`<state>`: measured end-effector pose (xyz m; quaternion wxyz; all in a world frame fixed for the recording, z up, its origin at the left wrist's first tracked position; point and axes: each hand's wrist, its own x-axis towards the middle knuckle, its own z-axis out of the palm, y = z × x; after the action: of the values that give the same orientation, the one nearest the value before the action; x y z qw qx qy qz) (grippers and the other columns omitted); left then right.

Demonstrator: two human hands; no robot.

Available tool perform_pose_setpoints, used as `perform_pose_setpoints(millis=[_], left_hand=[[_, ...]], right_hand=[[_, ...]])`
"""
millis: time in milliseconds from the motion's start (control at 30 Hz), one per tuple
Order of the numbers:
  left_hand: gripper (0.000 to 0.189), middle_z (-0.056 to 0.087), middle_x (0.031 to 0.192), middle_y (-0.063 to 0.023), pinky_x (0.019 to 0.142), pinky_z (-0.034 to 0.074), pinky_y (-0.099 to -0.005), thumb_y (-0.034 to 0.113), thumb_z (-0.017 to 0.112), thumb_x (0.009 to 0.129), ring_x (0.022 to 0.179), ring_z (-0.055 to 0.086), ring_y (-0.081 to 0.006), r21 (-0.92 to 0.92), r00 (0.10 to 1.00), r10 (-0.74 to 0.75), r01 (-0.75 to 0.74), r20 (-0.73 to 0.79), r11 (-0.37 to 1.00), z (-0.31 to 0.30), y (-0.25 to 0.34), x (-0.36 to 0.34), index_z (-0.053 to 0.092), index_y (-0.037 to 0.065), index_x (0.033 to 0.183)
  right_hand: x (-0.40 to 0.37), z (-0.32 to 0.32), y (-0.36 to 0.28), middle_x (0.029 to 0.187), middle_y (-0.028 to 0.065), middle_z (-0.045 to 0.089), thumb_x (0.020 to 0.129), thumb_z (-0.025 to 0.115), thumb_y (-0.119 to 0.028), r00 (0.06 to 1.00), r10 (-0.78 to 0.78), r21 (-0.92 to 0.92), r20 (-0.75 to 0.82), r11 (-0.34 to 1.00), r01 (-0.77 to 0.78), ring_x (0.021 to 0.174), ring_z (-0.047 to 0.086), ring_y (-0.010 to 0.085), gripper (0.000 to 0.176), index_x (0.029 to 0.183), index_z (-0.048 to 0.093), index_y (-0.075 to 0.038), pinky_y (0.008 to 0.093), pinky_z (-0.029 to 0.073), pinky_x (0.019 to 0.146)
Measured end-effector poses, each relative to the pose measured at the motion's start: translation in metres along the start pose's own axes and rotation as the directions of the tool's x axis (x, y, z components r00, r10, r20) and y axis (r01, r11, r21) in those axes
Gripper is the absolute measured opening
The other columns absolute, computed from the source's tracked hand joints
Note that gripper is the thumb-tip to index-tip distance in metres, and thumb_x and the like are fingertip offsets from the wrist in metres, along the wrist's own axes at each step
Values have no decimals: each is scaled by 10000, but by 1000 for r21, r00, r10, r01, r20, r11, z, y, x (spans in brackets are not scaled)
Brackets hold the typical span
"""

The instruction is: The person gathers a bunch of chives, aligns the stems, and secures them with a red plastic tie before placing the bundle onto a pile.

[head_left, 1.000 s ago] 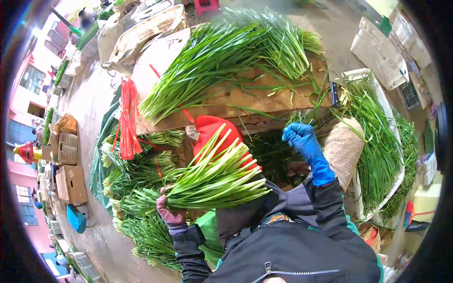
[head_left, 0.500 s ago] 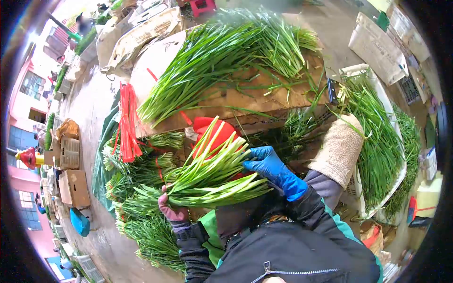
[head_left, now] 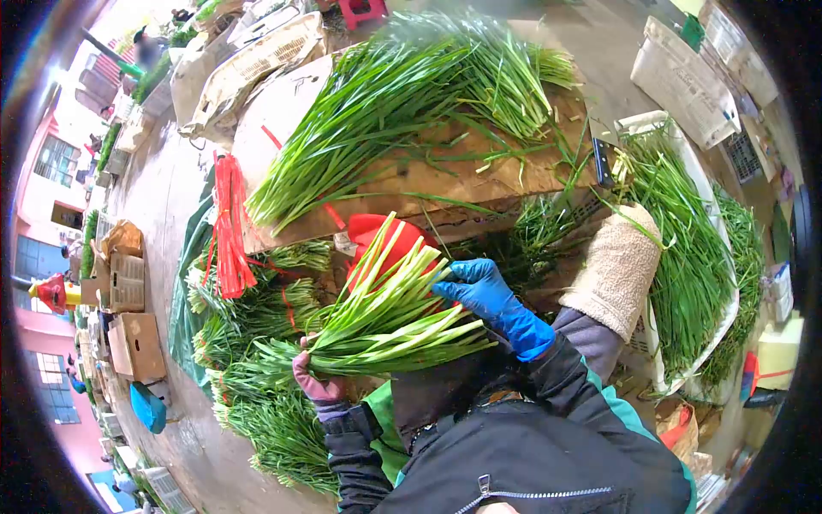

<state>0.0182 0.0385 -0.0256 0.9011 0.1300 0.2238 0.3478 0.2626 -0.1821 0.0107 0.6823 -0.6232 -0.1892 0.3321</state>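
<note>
A bunch of garlic chives (head_left: 394, 313) lies across my lap, its pale stem ends fanned to the upper right. My left hand (head_left: 318, 377), in a pink glove, is closed round the leafy side of the bunch at its left. At the stem ends, my right hand (head_left: 492, 295), in a blue glove, has its fingertips pinched on some stalks. Behind the bunch is a red cloth or bag (head_left: 385, 236), partly hidden. Tied bundles of chives (head_left: 282, 420) lie to the left, below a hank of red ties (head_left: 228, 227).
A loose heap of chives (head_left: 377, 111) covers much of the cardboard-topped bench (head_left: 402, 176) ahead. A dark-handled tool, perhaps a knife (head_left: 602, 163), sits at its right edge. To the right stands a white crate (head_left: 732, 291) full of chives. Cardboard boxes (head_left: 135, 344) stand far left.
My right hand has shifted slightly left and up along the stem ends. The stems have spread a little more; my left hand keeps its hold.
</note>
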Motion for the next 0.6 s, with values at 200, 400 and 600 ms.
perform_pose_setpoints(millis=[200, 400, 600], left_hand=[[308, 603, 1098, -122, 928, 438, -450, 100, 515, 772, 1012, 573, -261, 11, 1000, 14, -14, 8, 1000, -6, 0, 1, 583, 48, 1067], [318, 598, 1106, -108, 926, 441, -446, 113, 518, 783, 1015, 572, -254, 69, 999, 48, -47, -19, 997, -2, 0, -3, 570, 52, 1090], [328, 588, 1124, -117, 930, 438, -440, 122, 527, 789, 1046, 554, -247, 76, 999, 50, -51, 9, 996, -5, 0, -1, 563, 53, 1108]], right_hand=[[-7, -3, -4, 879, 39, 663, 789, 627, 18, 992, 42, 123, 115, 991, -56, 787, 595, 88, 171, 956, 649, -13, 259, 501, 711], [-2, -48, -13, 855, 47, 659, 841, 592, -45, 997, 60, -59, -58, 996, -63, 677, 599, 87, 154, 980, 645, -5, 227, 506, 612], [-16, -70, -18, 868, 31, 661, 870, 604, -182, 979, 194, -73, -56, 978, -198, 736, 580, 61, 191, 972, 657, -29, 218, 487, 627]])
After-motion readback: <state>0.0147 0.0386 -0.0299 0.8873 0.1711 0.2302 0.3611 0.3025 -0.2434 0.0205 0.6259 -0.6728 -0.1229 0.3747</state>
